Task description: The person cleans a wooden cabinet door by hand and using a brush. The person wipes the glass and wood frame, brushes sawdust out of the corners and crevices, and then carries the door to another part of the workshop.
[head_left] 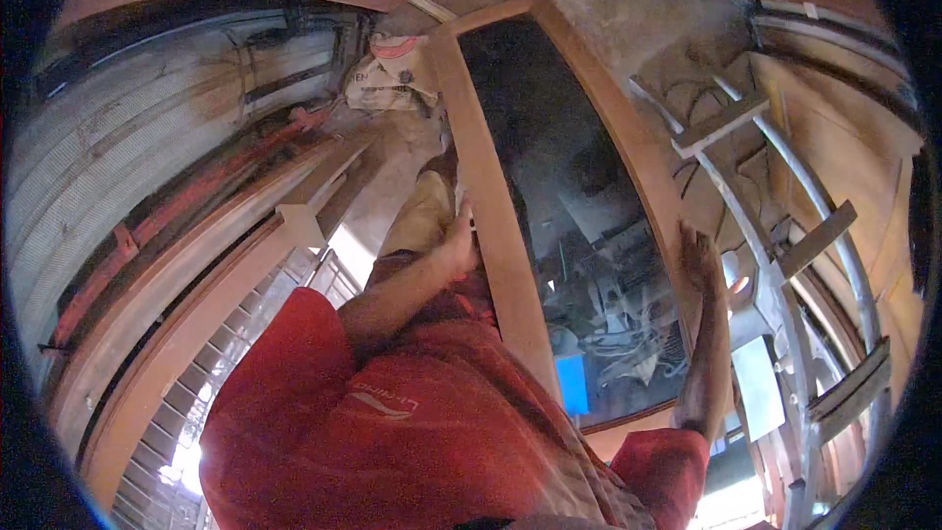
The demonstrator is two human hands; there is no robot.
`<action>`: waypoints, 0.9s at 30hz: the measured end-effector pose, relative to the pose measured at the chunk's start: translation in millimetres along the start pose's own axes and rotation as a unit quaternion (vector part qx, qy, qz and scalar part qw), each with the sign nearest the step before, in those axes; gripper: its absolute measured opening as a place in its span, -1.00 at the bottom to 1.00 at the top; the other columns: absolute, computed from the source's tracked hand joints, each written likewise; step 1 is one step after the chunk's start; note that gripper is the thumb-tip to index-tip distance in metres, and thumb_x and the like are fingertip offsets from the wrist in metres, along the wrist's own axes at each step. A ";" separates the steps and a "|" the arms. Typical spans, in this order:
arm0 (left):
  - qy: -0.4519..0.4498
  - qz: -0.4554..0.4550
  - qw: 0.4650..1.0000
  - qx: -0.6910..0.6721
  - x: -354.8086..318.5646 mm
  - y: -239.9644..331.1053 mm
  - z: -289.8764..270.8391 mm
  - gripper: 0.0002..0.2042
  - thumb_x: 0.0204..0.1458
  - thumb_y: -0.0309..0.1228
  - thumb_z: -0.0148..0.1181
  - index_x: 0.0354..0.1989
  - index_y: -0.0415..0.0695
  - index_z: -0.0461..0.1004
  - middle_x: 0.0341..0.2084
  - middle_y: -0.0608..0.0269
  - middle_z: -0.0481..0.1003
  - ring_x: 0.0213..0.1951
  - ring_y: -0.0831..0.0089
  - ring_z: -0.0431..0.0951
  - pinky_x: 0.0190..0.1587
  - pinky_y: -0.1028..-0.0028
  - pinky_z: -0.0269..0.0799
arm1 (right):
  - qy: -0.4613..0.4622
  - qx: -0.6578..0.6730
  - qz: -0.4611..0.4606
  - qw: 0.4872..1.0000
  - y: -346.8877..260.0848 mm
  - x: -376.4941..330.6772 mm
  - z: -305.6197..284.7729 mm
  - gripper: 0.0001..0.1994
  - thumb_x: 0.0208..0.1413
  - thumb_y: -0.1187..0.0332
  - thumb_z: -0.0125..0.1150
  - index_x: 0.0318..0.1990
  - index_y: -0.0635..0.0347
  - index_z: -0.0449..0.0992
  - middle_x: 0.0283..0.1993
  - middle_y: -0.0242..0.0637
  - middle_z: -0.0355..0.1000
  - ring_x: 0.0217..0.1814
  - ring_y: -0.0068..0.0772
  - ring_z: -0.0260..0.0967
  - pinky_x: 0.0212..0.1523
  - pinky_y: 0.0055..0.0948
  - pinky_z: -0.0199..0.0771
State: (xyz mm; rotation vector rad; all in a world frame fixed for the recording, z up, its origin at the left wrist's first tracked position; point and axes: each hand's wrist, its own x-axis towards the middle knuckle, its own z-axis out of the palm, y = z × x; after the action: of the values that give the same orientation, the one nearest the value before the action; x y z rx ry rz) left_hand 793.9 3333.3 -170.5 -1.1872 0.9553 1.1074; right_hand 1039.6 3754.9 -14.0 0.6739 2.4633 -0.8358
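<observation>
A tall wood-framed glass panel (505,265), brown with dark glass, stands tilted in front of my body and slightly to its right. My left hand (461,243) grips its left side rail, fingers partly hidden at the edge. Around the opposite rail is my right hand (699,257), its fingers bent over the outer edge. A bright blue rectangle (571,383) shows low in the glass, among pale reflections; I cannot tell whether it is stuck on or reflected.
To the right leans a ladder (726,182) with metal rails and wooden rungs. A printed sack (392,83) sits on the floor beyond my left hand. Long wooden boards (186,309) and a red bar (186,216) line the left side. Concrete floor (599,10) shows at the far end.
</observation>
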 end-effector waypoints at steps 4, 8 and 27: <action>-0.086 0.006 0.996 -0.031 -35.3 -40.3 20.6 -0.28 0.32 0.32 -0.06 0.34 -0.07 0.39 0.08 0.11 0.59 0.11 0.09 0.58 0.28 0.00 0.46 | -0.108 -0.008 0.356 0.928 -10.2 11.2 -0.4 -0.62 0.38 0.11 0.17 0.16 0.15 0.61 0.02 0.11 0.61 -0.01 0.14 0.61 -0.06 0.04 0.53; -0.037 0.035 0.998 0.030 2.9 -61.1 -10.7 -0.31 0.33 0.31 -0.06 0.24 -0.11 0.45 -0.03 0.06 0.63 0.00 0.13 0.66 0.15 0.00 0.56 | -0.052 -0.020 0.340 0.939 -29.4 5.6 -4.9 -0.61 0.36 0.04 0.21 0.05 0.15 0.68 -0.04 0.12 0.63 0.01 0.09 0.61 -0.08 0.02 0.51; 0.030 0.127 0.947 0.294 -33.2 -21.0 44.7 -0.14 0.38 0.34 -0.34 0.55 -0.19 0.07 0.43 0.08 0.28 0.35 0.13 0.36 0.41 0.20 0.27 | 0.253 -0.162 0.573 0.763 -115.8 -311.5 -147.0 -0.33 0.35 -0.21 0.14 0.16 0.35 0.54 0.03 0.08 0.64 0.11 0.15 0.60 0.05 -0.06 0.57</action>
State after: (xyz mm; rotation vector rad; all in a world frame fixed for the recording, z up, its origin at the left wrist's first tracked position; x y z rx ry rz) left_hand 807.3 3372.2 -127.5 -0.6214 1.3955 0.8894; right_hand 1178.6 3676.6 312.5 2.1105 1.8507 0.2990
